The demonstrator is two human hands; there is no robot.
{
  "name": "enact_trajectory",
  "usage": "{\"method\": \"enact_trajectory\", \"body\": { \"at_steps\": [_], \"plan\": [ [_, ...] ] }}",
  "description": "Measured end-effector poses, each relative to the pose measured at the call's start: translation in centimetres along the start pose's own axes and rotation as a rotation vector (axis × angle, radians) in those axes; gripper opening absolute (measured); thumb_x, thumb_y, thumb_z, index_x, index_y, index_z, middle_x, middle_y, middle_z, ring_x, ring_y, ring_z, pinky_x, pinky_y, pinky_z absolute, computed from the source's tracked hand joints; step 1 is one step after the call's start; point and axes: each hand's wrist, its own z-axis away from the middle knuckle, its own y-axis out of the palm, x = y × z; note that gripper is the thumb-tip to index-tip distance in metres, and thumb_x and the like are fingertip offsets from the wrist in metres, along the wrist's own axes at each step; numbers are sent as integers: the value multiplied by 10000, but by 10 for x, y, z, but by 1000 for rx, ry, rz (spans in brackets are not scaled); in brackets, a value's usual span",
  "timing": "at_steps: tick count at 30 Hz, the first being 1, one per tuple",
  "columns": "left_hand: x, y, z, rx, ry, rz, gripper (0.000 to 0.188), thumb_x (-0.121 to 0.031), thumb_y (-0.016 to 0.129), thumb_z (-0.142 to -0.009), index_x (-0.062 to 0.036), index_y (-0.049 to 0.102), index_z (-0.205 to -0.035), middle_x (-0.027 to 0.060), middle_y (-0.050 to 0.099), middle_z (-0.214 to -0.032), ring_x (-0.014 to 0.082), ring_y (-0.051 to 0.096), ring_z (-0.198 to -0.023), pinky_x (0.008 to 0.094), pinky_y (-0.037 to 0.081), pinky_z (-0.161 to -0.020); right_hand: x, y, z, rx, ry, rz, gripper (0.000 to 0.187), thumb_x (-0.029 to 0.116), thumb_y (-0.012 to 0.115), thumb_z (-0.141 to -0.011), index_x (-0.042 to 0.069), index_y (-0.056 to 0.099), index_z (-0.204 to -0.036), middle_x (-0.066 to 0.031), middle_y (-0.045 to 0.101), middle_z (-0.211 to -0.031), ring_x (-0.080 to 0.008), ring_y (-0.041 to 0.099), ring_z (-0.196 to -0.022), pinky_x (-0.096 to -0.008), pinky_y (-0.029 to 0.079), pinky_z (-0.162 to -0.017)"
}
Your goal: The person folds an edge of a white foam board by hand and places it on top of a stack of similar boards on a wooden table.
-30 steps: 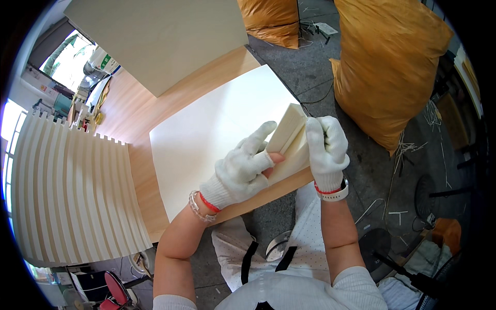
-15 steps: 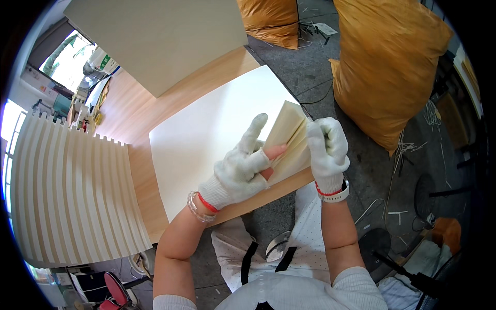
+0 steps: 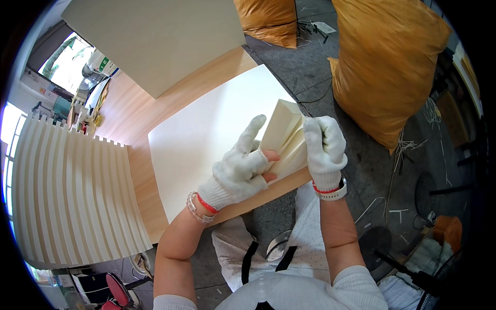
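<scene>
A bundle of cream folded paper (image 3: 281, 126), with its layers partly fanned apart, stands tilted over the white sheet near the table's front right corner. My left hand (image 3: 238, 168), in a white knit glove with two bare fingertips, holds the bundle's left side. Its topmost finger is stretched out along the paper while the others bend against it. On the right side, my gloved right hand (image 3: 325, 147) is closed in a pinch at the paper's edge; its fingertips are partly hidden. Under both hands lies the large white sheet (image 3: 191, 139).
The wood-look table (image 3: 137, 170) carries a tall beige panel (image 3: 160, 41) at the back. A stack of striped cream strips (image 3: 77, 191) stands left. Large orange sacks (image 3: 387, 67) sit on the dark floor at right, with scraps around and a black stand (image 3: 398, 266) lower right.
The paper's folds have spread wider between my hands and the bundle has shifted slightly left. My right hand has moved a little left; my left hand stays nearly in place.
</scene>
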Motion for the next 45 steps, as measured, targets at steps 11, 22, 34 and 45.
{"method": "enact_trajectory", "body": {
  "at_steps": [11, 22, 34, 45],
  "plan": [
    [3, 3, 1, -39, 32, -89, 365, 29, 754, -729, -115, 675, -1055, 285, 365, -1562, 371, 694, -1068, 388, 582, -881, -5, -2, 1, 27, -44, -46, 184, 132, 677, -993, 30, 592, -866, -25, 558, -727, -110, 500, -620, -307, 428, -571],
    [1, 1, -1, -7, 25, -61, 350, -22, 867, -674, -90, 698, -973, 276, 351, -1583, 403, 634, -1187, 408, 549, -936, 2, 3, 0, -35, 48, -27, 187, 120, 689, -980, 24, 598, -848, -26, 595, -726, -95, 526, -619, -294, 443, -568],
    [4, -1, 1, -24, 22, -65, 390, -30, 871, -682, -133, 691, -1014, 245, 317, -1609, 418, 636, -1212, 402, 568, -943, 0, 2, 2, -41, 29, -40, 204, 110, 683, -986, 31, 581, -829, -24, 581, -732, -94, 514, -623, -299, 436, -569],
    [-4, -2, 6, -87, 88, -237, 477, -8, 793, -726, -133, 711, -1179, 260, 487, -1504, 370, 657, -1180, 374, 561, -939, 5, -18, 0, -4, -374, 174, 77, 44, 695, -921, 2, 631, -918, -122, 646, -919, -272, 626, -834, -427, 533, -813]
  ]
}}
